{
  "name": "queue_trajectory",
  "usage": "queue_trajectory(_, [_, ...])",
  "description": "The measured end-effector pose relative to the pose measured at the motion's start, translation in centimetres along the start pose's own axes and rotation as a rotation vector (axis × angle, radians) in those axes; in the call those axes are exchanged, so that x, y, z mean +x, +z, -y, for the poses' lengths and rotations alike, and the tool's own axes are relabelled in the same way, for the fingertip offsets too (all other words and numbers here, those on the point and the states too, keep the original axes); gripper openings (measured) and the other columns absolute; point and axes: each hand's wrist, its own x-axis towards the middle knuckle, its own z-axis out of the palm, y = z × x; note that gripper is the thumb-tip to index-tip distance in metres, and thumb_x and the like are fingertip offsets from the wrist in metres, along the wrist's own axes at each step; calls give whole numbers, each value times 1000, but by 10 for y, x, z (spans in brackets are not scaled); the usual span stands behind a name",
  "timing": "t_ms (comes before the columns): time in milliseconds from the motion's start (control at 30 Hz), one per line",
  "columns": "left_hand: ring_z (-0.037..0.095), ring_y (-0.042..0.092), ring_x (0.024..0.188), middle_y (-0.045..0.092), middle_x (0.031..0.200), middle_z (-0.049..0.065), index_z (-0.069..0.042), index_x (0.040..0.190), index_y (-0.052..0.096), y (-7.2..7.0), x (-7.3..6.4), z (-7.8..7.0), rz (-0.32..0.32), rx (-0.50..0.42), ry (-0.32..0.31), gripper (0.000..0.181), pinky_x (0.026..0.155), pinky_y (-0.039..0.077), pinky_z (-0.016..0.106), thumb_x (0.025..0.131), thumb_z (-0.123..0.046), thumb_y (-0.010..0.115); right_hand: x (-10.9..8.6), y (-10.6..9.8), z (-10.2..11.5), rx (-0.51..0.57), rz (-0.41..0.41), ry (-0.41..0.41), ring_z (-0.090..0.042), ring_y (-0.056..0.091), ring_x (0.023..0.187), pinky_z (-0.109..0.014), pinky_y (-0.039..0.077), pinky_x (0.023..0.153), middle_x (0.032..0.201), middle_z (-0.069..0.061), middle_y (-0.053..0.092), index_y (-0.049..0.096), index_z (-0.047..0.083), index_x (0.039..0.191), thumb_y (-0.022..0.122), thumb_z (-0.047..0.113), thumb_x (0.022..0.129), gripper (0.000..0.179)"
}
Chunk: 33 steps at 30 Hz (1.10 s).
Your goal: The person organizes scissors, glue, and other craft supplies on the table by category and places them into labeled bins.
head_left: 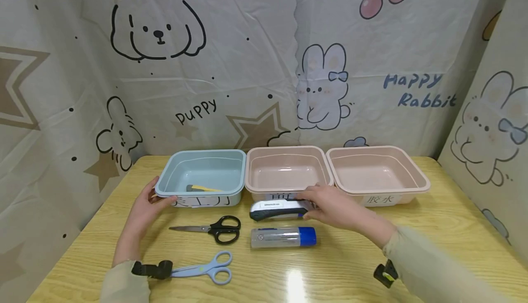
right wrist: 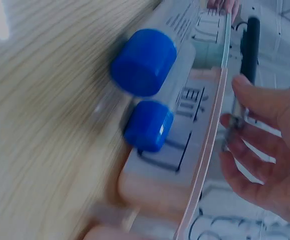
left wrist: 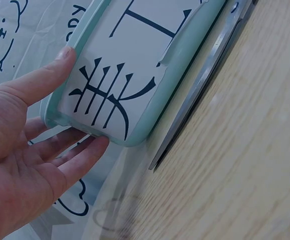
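My left hand (head_left: 144, 213) grips the near left corner of the light blue bin (head_left: 243, 181), its thumb on the rim and fingers under it in the left wrist view. Inside that bin lies a yellow and grey utility knife (head_left: 204, 188). A silver and black utility knife (head_left: 274, 210) is pinched between thumb and fingers of my right hand (head_left: 336, 206), raised in front of the middle pink bin (head_left: 251, 192). In the right wrist view the knife (right wrist: 251, 55) is above that bin's rim. Below it lies a clear glue bottle (head_left: 274, 237) with a blue cap.
Black-handled scissors (head_left: 215, 229) and light blue scissors (head_left: 195, 271) lie on the wooden table (head_left: 346, 266). A second blue cap (right wrist: 150, 125) shows beside the first bottle. Another pink bin (head_left: 420, 188) stands at right. A printed cloth (head_left: 255, 64) hangs behind.
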Motion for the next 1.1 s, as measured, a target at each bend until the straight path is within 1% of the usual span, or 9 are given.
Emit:
queue_trajectory(200, [38, 33, 127, 24, 144, 24, -14, 147, 0, 0, 0, 0, -4, 3, -4, 94, 99, 35, 46, 83, -39, 64, 38, 12, 11, -30, -135, 7, -16, 57, 83, -30, 46, 72, 98, -1, 66, 64, 10, 111, 72, 25, 76, 39])
queue_trajectory(267, [38, 33, 127, 24, 144, 24, -13, 147, 0, 0, 0, 1, -3, 2, -1, 94, 98, 35, 46, 83, -39, 63, 49, 15, 14, -31, -156, 24, -17, 57, 85, -32, 47, 74, 100, -2, 66, 64, 10, 111, 72, 24, 77, 39])
queue_trajectory(467, [38, 33, 126, 25, 144, 24, -13, 147, 0, 0, 1, 2, -2, 5, 5, 94, 98, 35, 46, 83, -41, 63, 80, 24, 25, -46, -186, 80, -18, 56, 84, -33, 46, 71, 98, -2, 66, 64, 11, 110, 71, 23, 79, 34])
queue_trajectory(600, [39, 33, 127, 25, 144, 24, -14, 147, 0, 0, 1, 3, -8, 9, 0, 95, 99, 35, 48, 82, -42, 63, 102, 28, 30, -69, -183, 85, -19, 55, 86, -33, 45, 74, 92, -1, 65, 64, 11, 105, 69, 25, 80, 28])
queue_trajectory(700, [39, 32, 127, 24, 144, 24, -15, 147, 0, 0, 0, 2, -8, -1, -10, 94, 99, 35, 48, 83, -40, 63, 121, 28, 36, -124, -166, 95, -22, 56, 91, -34, 46, 78, 95, -2, 65, 65, 12, 106, 68, 29, 81, 31])
queue_trajectory(767, [38, 32, 127, 23, 144, 25, -16, 147, -1, 0, -1, 1, -7, -2, -16, 94, 99, 35, 47, 83, -40, 63, 132, 29, 40, -155, -149, 100, -23, 56, 92, -34, 47, 78, 98, -3, 66, 65, 13, 109, 67, 32, 82, 33])
queue_trajectory(833, [38, 32, 127, 23, 144, 25, -16, 147, -1, 0, -2, 1, -2, -1, -20, 94, 99, 35, 46, 83, -39, 63, 141, 31, 44, -172, -131, 104, -22, 56, 89, -33, 48, 75, 97, -2, 66, 65, 14, 107, 66, 34, 82, 32])
queue_trajectory(967, [38, 33, 126, 25, 144, 24, -15, 147, 0, 0, -2, 0, 1, 17, -12, 93, 97, 37, 44, 83, -40, 63, 155, 36, 53, -194, -107, 107, -18, 54, 79, -30, 45, 64, 84, 2, 65, 65, 16, 91, 63, 37, 84, 23])
queue_trajectory(1100, [38, 34, 126, 26, 143, 24, -15, 148, 1, 0, 0, 1, -7, 26, -10, 93, 97, 37, 43, 83, -41, 63, 168, 43, 59, -220, -94, 115, -13, 54, 72, -28, 42, 65, 71, 6, 61, 59, 17, 76, 62, 40, 84, 24])
